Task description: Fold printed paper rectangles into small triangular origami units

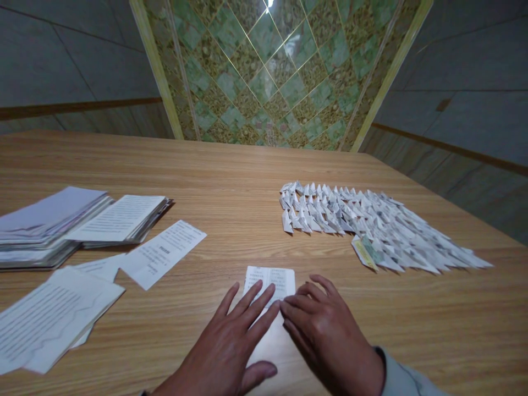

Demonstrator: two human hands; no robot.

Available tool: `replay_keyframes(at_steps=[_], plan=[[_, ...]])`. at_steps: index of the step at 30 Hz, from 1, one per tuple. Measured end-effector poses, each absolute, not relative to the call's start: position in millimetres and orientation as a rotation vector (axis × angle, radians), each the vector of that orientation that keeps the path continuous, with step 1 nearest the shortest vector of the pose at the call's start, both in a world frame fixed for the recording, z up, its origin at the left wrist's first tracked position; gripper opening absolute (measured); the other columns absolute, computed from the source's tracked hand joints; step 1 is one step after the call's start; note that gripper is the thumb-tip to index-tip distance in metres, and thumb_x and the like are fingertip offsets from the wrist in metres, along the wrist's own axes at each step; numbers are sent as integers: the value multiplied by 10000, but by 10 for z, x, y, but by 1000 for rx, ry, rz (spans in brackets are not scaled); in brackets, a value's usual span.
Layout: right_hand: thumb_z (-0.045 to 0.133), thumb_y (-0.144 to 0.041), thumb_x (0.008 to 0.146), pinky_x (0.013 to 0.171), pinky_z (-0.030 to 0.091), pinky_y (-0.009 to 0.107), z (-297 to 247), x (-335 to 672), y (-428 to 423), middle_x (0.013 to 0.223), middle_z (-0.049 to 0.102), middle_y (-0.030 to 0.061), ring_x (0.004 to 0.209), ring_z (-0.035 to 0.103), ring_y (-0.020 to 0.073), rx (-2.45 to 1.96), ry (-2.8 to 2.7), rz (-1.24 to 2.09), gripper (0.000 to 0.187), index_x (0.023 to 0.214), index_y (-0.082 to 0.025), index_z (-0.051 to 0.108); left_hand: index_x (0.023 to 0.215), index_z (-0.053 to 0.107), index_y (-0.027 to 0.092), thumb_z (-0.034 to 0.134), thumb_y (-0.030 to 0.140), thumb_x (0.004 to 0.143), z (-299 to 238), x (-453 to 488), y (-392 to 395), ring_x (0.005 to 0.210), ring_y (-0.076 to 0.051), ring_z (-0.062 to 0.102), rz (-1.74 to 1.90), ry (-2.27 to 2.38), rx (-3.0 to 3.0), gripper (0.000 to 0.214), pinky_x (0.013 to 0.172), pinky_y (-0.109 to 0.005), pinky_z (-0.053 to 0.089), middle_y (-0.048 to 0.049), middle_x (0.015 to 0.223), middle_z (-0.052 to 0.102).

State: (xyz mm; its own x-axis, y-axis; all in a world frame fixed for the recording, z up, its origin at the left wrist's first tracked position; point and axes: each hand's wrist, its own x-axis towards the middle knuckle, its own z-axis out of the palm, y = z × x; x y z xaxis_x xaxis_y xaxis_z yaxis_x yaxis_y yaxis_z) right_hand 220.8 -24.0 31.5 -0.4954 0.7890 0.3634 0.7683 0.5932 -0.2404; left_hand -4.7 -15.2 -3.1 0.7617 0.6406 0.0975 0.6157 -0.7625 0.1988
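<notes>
A small folded sheet of printed paper (284,279) lies on the table in front of me, with a crease down its middle. My left hand (237,335) is spread over it, the fingers stretched out and their tips on the paper, the thumb apart. At the paper's right edge is my right hand (328,327), its fingers curled and drawn together, the index tip close to my left index finger. Its thumb is mostly hidden below the hand. The near part of the paper is covered by my hands.
Rows of small folded paper pieces (388,231) stand at the right on the wooden table (231,170). One yellow-green piece (363,253) is at their near edge. Paper stacks (53,212) lie at the far left, loose printed sheets (53,313) nearer. A tiled wall (268,77) rises behind.
</notes>
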Motion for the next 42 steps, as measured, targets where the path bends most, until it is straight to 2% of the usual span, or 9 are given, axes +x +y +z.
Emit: replay_keyframes(at_steps=[8, 15, 20, 27, 32, 34, 36, 39, 42], plan=[[737, -218, 859, 931, 303, 426, 296, 2250, -209, 952, 748, -27, 854, 585, 194, -1285, -2420, -19, 107, 831, -237, 636, 1549, 113, 341, 649, 509, 869, -15, -140, -122, 1427, -330, 346, 186, 1061, 2890, 882, 1127, -628, 270, -48, 1597, 268], [777, -257, 817, 962, 298, 448, 339, 2316, -171, 1041, 742, -42, 919, 579, 210, -1302, -2470, 81, 173, 953, -289, 675, 1504, 331, 296, 661, 491, 863, 31, -218, -100, 1328, -341, 491, 276, 1057, 3008, 747, 1066, -587, 352, -86, 1524, 434], [752, -271, 839, 970, 303, 436, 344, 2319, -144, 1005, 744, -41, 921, 569, 204, -1313, -2458, 124, 79, 882, -270, 685, 1159, 671, 236, 494, 239, 985, 94, -232, 31, 1075, -288, 669, 586, 1135, 2984, 248, 954, -520, 441, -54, 1187, 733], [725, -270, 857, 892, 348, 391, 300, 2209, -89, 862, 713, 11, 877, 528, 209, -1258, -2437, 27, 81, 873, -213, 670, 852, 689, 180, 386, 119, 989, 192, -100, 89, 747, -210, 656, 896, 1066, 2922, 339, 820, -437, 512, -54, 833, 736], [691, -222, 883, 803, 355, 355, 235, 2078, -112, 799, 677, 11, 806, 505, 197, -1096, -2426, -126, 61, 846, -201, 648, 874, 666, 180, 462, 154, 953, 239, 8, -80, 705, -215, 614, 965, 1086, 2861, 221, 679, -367, 514, -56, 760, 688], [641, -198, 916, 749, 352, 337, 228, 2073, -106, 741, 650, 17, 757, 496, 187, -1047, -2394, -178, 138, 779, -190, 642, 908, 656, 183, 496, 132, 939, 260, 32, -145, 718, -197, 622, 1001, 988, 2830, 171, 725, -359, 520, -48, 797, 703], [596, -199, 944, 725, 354, 332, 245, 2098, -91, 723, 638, 26, 743, 493, 185, -1022, -2332, -196, 173, 784, -185, 660, 1073, 636, 176, 565, 194, 928, 277, 32, -173, 892, -230, 645, 962, 900, 2823, 162, 845, -394, 516, -80, 990, 727], [540, -200, 977, 791, 376, 354, 290, 2135, -79, 707, 639, 23, 743, 499, 178, -992, -2232, -185, 199, 850, -193, 693, 1227, 573, 166, 635, 247, 901, 292, 14, -154, 1054, -272, 603, 938, 906, 2834, 341, 938, -435, 477, -116, 1165, 690], [530, -185, 983, 904, 362, 396, 316, 2116, -102, 698, 648, 9, 759, 509, 170, -971, -2202, -150, 197, 882, -203, 698, 1084, 623, 185, 618, 191, 908, 301, 26, -133, 896, -239, 608, 997, 973, 2804, 176, 829, -402, 479, -81, 1000, 711]])
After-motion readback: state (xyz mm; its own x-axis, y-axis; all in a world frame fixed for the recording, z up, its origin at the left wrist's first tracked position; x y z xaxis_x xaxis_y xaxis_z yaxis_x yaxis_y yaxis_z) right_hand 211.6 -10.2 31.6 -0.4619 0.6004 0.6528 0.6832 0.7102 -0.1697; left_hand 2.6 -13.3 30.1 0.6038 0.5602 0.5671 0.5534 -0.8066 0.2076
